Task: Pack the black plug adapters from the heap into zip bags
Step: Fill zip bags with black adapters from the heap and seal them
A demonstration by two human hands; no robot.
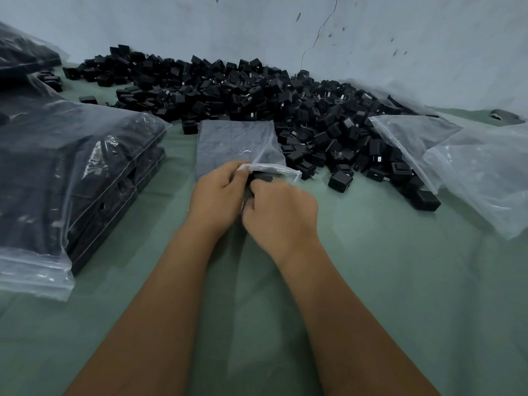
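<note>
Pinching zip bag (240,144) mouth w/ left hand (217,195), right hand (281,215) on adapter (261,178).

On a green cloth (371,267), a zip bag (228,144) filled with black adapters lies flat in front of the heap of black plug adapters (257,92). The left hand (220,195) pinches the bag's open mouth at the near edge, while the right hand (281,215) holds a black adapter (261,178) at that opening. A stack of filled bags (71,172) sits at the left; empty clear bags (471,167) lie at the right, touching the heap.
</note>
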